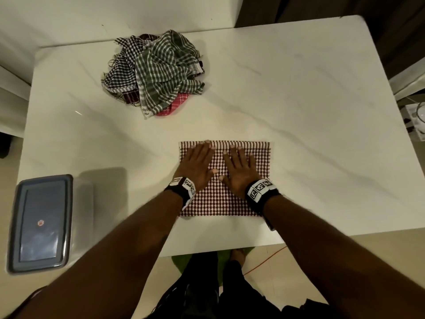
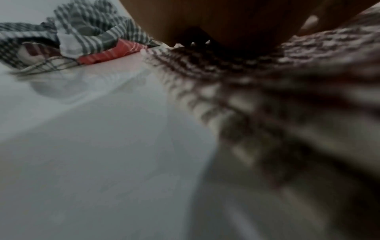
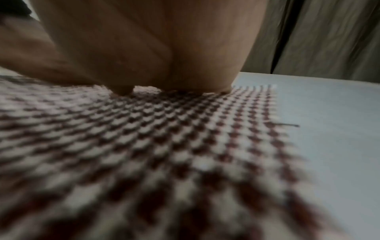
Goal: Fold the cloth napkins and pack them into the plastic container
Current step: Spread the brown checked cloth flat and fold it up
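While both palms lie flat on the napkin [image 1: 224, 180], we read the step as smoothing it before the next fold. It sits in the lower centre of the head view, near the table [image 1: 299, 100] edge closest to us. Left hand [image 1: 197, 166] and right hand [image 1: 240, 172] rest side by side on its upper half, fingers straight and slightly spread, pinching nothing; thumbs nearly meet in the middle.

To do this well, we judge: sweep outward from the centre toward the side edges, press evenly, and keep the far edge straight so the corners match when folded. The cloth looks thin and loosely woven, with a stray thread at its right edge in the right wrist view, so dragging may skew it; light strokes seem safer.

The pile [image 1: 154, 72] of unfolded napkins lies in the upper left of the head view, well apart. The container [image 1: 41, 223] sits at lower left with its lid on; it must be opened before packing.

Hard to make out: whether the napkin is already doubled, as we cannot count layers. Wrists cover parts of its lower half. Both wrist views are blurred near the lens. The container's contents are hidden under the lid.
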A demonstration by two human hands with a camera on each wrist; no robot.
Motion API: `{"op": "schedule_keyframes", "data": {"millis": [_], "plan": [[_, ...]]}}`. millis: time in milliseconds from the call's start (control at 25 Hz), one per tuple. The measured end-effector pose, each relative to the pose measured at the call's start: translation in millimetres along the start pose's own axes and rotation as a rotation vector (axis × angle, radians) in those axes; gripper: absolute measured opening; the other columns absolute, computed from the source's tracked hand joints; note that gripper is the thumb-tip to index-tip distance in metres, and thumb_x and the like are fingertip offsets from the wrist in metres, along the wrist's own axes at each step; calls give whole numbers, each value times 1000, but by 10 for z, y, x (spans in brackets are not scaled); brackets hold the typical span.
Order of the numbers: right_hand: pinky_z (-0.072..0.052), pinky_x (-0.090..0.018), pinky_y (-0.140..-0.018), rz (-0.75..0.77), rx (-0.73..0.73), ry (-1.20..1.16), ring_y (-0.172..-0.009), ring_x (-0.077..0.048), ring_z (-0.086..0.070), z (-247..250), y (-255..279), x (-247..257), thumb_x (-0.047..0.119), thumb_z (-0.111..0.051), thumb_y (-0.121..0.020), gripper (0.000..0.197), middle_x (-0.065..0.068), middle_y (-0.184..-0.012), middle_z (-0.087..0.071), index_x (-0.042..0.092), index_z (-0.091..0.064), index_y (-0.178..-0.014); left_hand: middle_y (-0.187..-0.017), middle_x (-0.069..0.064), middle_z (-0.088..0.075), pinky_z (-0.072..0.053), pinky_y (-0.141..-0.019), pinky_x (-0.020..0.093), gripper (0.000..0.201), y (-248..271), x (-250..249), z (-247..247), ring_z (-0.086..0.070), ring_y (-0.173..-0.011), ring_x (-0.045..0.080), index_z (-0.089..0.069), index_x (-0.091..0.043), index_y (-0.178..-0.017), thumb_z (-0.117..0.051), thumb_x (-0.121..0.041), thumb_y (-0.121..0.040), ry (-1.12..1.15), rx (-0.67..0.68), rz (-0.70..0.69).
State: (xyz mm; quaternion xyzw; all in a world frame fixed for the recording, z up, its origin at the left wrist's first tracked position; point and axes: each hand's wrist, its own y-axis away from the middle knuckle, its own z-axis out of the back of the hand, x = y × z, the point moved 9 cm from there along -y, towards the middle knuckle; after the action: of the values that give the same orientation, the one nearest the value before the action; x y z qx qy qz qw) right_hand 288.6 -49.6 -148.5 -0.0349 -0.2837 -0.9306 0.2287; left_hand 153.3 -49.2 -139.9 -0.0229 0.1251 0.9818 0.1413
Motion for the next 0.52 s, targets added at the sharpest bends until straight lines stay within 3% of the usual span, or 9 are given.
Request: {"op": "schedule_keyframes", "data": {"millis": [120,240,360,440,520], "plan": [[15,-57,-114,-107,-14,-38,-144,-28,27,-59,121,-518,69,-16,-93,84,-8,-157,30,20,19,-151,-162,9,1,-3,-121,45,78,202,354,-119,0,-150,24,-4,-13,-154,-19,-59,-94,61,12,163],[15,-58,-114,-207,-57,-20,-145,-28,25,5,248,-871,70,-15,-91,89,-10,-157,28,14,19,-151,-162,11,3,-1,-121,46,80,285,447,-87,3,-150,25,0,-9,-154,-15,-60,-94,44,9,226],[14,-57,-115,-195,-129,-84,-147,-32,19,52,250,-526,61,-19,-94,85,-16,-159,19,7,10,-152,-161,16,-3,-6,-121,47,78,220,55,-9,-2,-149,29,-9,-5,-153,-24,-54,-94,63,-19,164],[10,-57,-116,-64,-110,-54,-148,-32,13,-119,310,-43,54,-19,-96,77,-17,-160,13,7,4,-153,-161,15,-6,-7,-121,46,73,273,-357,-114,-4,-149,28,-11,-6,-153,-22,-50,-96,4,10,37],[10,-57,-116,31,-59,43,-148,-31,14,-367,465,164,51,-19,-99,73,-15,-161,12,8,4,-153,-161,14,-6,-8,-121,45,71,426,-431,-220,-4,-150,26,-10,-7,-153,-20,-49,-97,-16,43,28]]}}
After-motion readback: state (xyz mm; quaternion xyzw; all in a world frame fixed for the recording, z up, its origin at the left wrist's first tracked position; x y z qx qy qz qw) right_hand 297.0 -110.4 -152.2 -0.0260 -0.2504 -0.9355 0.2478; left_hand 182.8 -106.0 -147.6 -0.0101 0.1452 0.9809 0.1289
